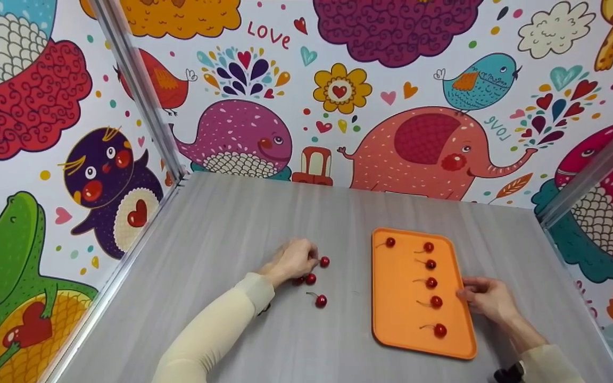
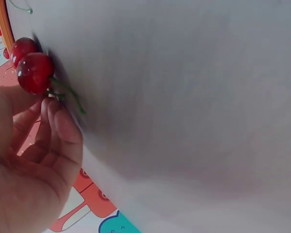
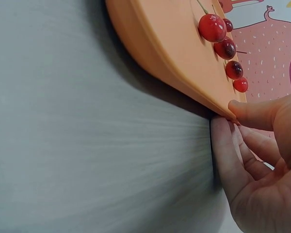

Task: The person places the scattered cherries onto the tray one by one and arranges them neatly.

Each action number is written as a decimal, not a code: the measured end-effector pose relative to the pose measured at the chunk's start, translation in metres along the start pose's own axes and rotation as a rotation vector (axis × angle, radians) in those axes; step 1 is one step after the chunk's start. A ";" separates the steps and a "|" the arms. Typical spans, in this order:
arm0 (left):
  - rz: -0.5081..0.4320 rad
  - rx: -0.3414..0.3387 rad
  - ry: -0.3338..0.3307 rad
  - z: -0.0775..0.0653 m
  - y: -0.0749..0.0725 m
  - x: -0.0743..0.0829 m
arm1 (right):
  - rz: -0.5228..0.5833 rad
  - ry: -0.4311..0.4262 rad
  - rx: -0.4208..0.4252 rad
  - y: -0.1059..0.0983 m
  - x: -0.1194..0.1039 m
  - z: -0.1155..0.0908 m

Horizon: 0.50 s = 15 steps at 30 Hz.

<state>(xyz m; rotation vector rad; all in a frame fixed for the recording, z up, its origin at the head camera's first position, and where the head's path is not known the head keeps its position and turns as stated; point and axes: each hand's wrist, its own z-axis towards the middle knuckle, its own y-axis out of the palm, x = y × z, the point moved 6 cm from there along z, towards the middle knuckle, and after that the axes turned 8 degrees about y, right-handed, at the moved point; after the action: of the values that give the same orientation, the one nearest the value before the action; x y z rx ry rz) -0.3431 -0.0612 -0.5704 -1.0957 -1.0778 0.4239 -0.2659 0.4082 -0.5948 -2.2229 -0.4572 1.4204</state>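
Observation:
My left hand [image 1: 295,257] is low over the table, its thumb and fingertips pinching at the green stem of a cherry [image 1: 324,261]. In the left wrist view, two red cherries [image 2: 35,73] overlap right above those fingertips. Just nearer to me, another cherry [image 1: 311,278] lies beside one partly hidden by the hand, and a stemmed cherry [image 1: 321,301] sits closer still. My right hand [image 1: 493,299] grips the right edge of an orange tray [image 1: 399,298], thumb on the rim and fingers below it. Along the tray's right side runs a column of several cherries [image 1: 431,282].
A single cherry [image 1: 390,242] sits in the tray's far left corner. The grey wood-grain table [image 1: 242,213] ends at a printed cartoon wall [image 1: 296,69] behind and at both sides. Metal posts [image 1: 141,85] stand at the corners.

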 end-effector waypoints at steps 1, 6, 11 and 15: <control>0.000 0.004 0.004 0.000 0.000 0.000 | -0.002 -0.005 0.001 0.001 0.000 0.000; -0.024 0.020 -0.013 0.000 -0.002 0.002 | -0.005 -0.013 0.011 0.002 0.000 0.000; -0.035 0.039 -0.029 -0.001 -0.004 0.001 | -0.010 0.002 0.011 0.001 -0.001 0.001; -0.041 0.057 -0.025 -0.001 -0.006 0.001 | -0.009 0.011 0.004 0.001 -0.001 0.001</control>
<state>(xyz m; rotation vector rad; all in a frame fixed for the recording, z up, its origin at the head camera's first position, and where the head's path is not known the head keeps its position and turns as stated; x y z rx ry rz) -0.3430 -0.0631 -0.5646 -1.0182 -1.1024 0.4341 -0.2672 0.4073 -0.5952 -2.2213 -0.4597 1.4025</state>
